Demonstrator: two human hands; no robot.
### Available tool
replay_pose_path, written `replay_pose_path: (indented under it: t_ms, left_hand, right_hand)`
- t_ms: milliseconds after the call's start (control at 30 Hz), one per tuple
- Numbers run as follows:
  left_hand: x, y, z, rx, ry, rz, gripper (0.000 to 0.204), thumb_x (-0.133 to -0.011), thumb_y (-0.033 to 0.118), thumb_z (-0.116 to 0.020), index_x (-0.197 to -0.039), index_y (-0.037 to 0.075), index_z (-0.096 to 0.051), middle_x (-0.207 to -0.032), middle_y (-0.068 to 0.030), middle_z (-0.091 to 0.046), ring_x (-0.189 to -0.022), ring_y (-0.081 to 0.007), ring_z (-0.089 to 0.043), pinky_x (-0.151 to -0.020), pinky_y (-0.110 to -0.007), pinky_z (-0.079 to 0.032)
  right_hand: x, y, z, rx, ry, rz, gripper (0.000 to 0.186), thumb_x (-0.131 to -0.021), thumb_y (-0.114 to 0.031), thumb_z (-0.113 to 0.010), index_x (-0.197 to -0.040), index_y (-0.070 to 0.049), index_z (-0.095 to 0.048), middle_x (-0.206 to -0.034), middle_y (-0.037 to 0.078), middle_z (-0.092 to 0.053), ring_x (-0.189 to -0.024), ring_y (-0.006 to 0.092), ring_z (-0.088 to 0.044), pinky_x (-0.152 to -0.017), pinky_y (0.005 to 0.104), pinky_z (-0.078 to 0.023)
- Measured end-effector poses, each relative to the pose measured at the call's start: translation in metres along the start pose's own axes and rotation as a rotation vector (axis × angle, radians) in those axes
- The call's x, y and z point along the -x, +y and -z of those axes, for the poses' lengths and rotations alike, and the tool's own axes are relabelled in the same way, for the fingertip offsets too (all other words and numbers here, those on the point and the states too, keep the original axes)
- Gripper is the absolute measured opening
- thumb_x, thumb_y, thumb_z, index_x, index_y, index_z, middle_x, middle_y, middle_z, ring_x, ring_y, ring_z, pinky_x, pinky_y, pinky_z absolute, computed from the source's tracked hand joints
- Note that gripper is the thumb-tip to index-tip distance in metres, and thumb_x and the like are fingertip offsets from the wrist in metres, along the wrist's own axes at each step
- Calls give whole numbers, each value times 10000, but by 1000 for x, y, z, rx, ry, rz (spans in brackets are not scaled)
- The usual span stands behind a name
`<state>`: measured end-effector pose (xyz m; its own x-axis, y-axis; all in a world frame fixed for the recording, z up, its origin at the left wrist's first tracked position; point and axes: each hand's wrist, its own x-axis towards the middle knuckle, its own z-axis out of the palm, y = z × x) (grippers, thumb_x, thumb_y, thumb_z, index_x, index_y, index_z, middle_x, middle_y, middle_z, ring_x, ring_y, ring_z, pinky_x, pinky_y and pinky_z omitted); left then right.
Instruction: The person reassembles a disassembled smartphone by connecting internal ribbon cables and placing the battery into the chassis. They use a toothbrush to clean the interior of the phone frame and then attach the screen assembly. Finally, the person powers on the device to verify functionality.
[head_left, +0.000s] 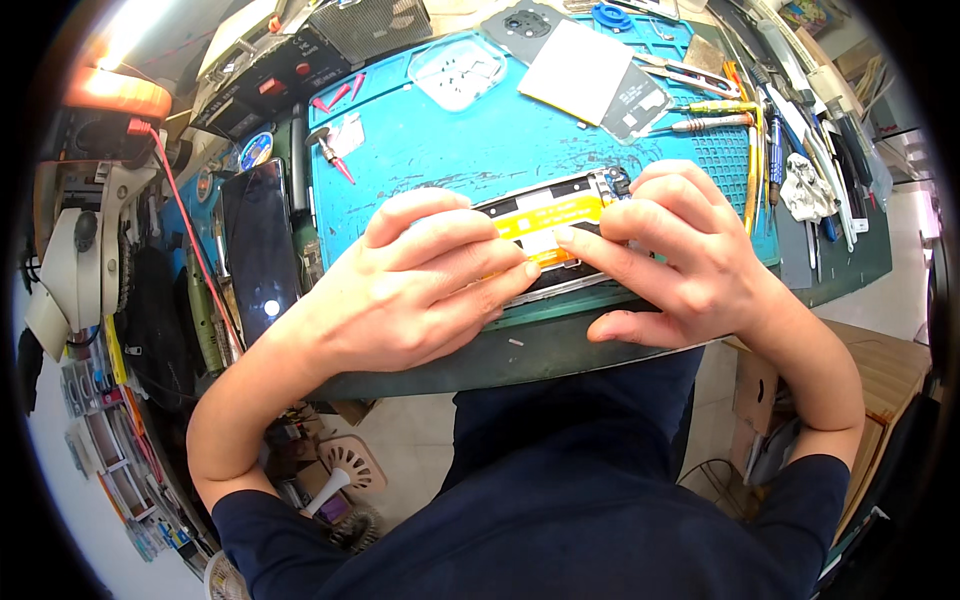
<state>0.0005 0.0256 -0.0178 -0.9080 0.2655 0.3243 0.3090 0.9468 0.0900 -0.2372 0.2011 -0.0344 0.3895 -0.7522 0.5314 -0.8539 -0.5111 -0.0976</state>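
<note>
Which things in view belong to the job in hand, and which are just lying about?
Likely the job:
opened device, under the left hand and right hand
orange strip on it
blue mat beneath

Likely just lying about:
dark glossy slab
white square sheet
yellow-handled tool
crumpled white wad

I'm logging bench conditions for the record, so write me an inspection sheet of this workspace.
Surface: blue mat, dark scuff marks near its middle.
Job's things: opened handheld device with a yellow strip along it.
Clutter: screwdrivers, clear parts tray, crumpled white material, dark glossy panel.
Left hand: fingertips at the device.
Right hand: index fingertip on the device, thumb apart.
Cables: red cable, left of the panel.
Surroundings: wooden cabinet at right, pale floor.
</note>
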Motion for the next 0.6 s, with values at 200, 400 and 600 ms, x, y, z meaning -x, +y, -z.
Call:
replay_pose_path:
  t_ms: [200,400,600]
  left_hand:
    - [-2,2,-2,75,-1,89,461,-708,146,-789,-1166,107,-755,-1170,-17,-670,-1087,-240,-584,-1024,-467,-426]
    - [-5,12,-5,17,13,149,474,-717,174,-797,-1183,98,-748,-1156,-17,-661,-1060,-253,-575,-1020,-478,-419]
    - [-5,33,-6,-103,-28,222,488,-758,205,-795,-1225,85,-727,-1170,-13,-652,-1091,-251,-534,-1051,-483,-388]
  right_hand:
    - [1,0,-1,-29,-28,7,551,-879,-522,-701,-1145,-40,-723,-1000,50,-602,-919,244,-587,-852,404,-481]
    - [1,1,-5,-11,-74,52,577,-874,-531,-683,-1140,-20,-713,-995,42,-603,-965,239,-589,-914,418,-490]
    - [-2,-6,-1,97,-79,103,556,-870,-477,-684,-1116,21,-698,-1001,15,-630,-967,189,-593,-985,410,-495]
